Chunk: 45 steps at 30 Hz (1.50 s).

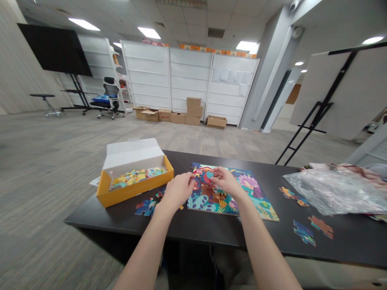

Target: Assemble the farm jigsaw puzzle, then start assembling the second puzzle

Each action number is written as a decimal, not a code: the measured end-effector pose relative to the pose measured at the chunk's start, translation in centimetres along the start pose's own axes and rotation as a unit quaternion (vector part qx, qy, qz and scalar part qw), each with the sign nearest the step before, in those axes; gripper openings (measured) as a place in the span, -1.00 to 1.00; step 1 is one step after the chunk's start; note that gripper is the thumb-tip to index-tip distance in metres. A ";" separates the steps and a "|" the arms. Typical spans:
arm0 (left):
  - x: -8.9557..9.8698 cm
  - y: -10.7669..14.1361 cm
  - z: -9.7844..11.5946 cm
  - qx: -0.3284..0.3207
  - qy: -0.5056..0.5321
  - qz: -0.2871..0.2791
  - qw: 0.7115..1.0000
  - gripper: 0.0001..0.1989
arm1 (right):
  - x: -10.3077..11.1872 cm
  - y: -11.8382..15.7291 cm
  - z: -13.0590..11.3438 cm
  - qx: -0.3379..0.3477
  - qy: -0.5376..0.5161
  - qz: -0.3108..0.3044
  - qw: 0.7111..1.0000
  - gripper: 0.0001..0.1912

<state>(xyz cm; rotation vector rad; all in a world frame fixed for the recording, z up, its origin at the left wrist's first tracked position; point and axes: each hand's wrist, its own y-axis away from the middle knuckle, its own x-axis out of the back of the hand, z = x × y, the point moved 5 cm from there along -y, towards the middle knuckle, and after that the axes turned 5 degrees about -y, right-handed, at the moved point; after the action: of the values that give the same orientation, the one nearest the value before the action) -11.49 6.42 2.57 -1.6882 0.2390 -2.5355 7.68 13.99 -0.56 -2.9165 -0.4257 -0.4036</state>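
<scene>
A colourful jigsaw puzzle (229, 189), largely joined, lies flat on the dark table (205, 231). My right hand (225, 181) is over its upper middle, fingertips pinched on a small teal and red puzzle piece (209, 176). At the puzzle's left edge is my left hand (181, 188), its fingers bent and close together; whether they hold anything is hidden. Loose blue pieces (146, 207) lie left of my left forearm. An open yellow box (136, 193) with puzzle pieces (133, 177) inside stands at the left.
On the right of the table are a clear plastic bag (338, 191), orange and blue pieces (293, 196), a blue piece (304, 233) and a reddish-brown piece (322, 226). Beyond the table, cardboard boxes (193, 110) stand by white shelving, with a chair (109, 98) farther left.
</scene>
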 end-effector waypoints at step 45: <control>-1.4 -0.9 -0.3 -0.015 -0.035 -0.015 0.999 -0.72 | 1.8 0.8 -0.7 0.014 0.101 0.122 0.987 -0.88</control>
<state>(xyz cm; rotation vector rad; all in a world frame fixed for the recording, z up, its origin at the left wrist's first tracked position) -11.24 7.58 1.36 -1.8005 0.2501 -2.5004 9.44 13.58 0.56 -2.8147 -0.0446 -0.6389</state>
